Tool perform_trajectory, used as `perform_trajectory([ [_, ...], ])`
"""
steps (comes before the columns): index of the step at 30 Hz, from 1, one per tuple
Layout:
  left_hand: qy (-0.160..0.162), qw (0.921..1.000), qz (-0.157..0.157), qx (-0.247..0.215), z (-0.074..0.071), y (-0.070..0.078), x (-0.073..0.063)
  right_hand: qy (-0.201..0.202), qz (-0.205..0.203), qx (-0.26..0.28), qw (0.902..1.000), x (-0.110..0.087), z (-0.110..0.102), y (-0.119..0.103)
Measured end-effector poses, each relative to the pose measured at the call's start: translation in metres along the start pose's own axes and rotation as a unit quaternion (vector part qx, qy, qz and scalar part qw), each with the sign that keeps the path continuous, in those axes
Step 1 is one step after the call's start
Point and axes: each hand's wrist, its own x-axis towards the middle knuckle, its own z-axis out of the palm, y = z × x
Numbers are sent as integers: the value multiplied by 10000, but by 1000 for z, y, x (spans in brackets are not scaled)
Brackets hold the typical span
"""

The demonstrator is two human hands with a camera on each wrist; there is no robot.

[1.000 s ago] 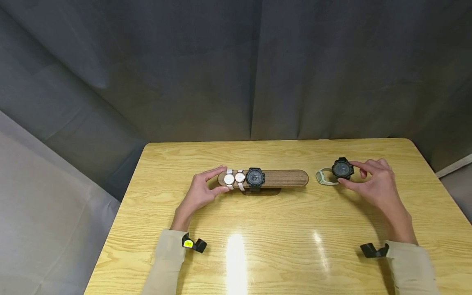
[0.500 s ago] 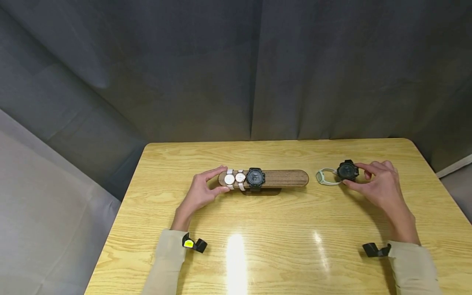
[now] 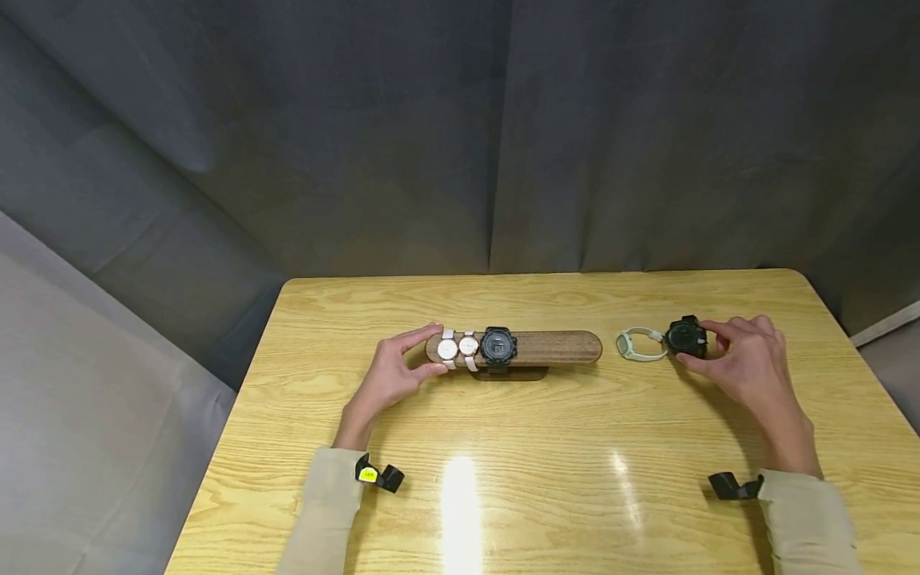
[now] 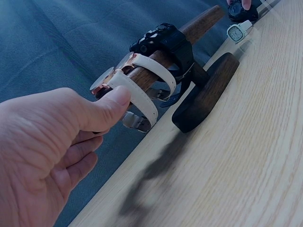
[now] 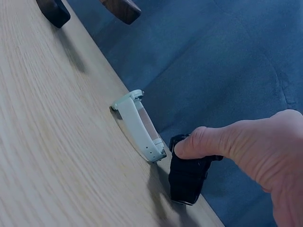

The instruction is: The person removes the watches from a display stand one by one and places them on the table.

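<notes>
A dark wooden watch stand (image 3: 557, 347) bears two white-strapped watches (image 3: 447, 350) at its left end and a black digital watch (image 3: 497, 346) beside them. My left hand (image 3: 391, 371) grips that left end between thumb and fingers; in the left wrist view the thumb lies against a white strap (image 4: 137, 97). With thumb and forefinger, my right hand (image 3: 747, 363) pinches another black watch (image 3: 686, 337) by its case, low over the table. Just left of it lies a pale green watch (image 3: 624, 344), its strap closed in a loop. The right wrist view shows the held black watch (image 5: 187, 177) near that pale strap (image 5: 135, 123).
The wooden table (image 3: 546, 463) ends at the back before a dark curtain (image 3: 460, 160). A lighter grey cloth (image 3: 86, 399) hangs at the left. The stand's base (image 4: 208, 94) sits below its bar.
My right hand has moved right and slightly toward me with the black watch, baring more of the pale green watch's loop. My left hand and the stand have stayed put.
</notes>
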Motion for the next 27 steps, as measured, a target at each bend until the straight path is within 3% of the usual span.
perform_trajectory([
  [7,-8,10000,-31,8,0,0,0,-42,-80,-232,9997,-1,-2,0],
  [20,14,10000,19,-21,0,-1,0,-581,63,-543,9968,-2,-2,0],
  [27,-3,10000,12,62,0,-2,1,-570,-61,-592,9966,-3,0,2],
])
